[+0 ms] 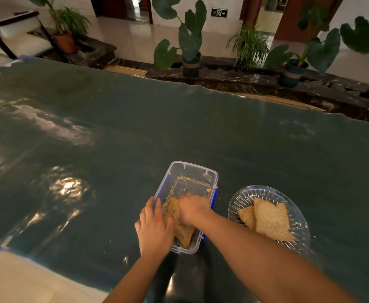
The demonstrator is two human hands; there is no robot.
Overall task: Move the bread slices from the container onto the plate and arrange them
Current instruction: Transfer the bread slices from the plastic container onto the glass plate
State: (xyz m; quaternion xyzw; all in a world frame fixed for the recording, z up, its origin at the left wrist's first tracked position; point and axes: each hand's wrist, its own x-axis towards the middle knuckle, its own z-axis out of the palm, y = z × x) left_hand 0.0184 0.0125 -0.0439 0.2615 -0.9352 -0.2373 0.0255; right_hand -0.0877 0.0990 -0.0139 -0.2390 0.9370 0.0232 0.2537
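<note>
The left hand (155, 228) clasps the container (212, 178) wall near the table's (223, 132) front edge, steadying it; the right hand (192, 209) pinches a bread slice (184, 234) inside to lift it.

Dim warm light, glare patches on the table (70, 189), edges bowed.

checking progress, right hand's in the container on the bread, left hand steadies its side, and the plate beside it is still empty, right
Not quite. The plate is not empty: the head view shows two bread slices already on it. The rest holds: the right hand is in the container on the bread, and the left hand steadies its side.
</note>
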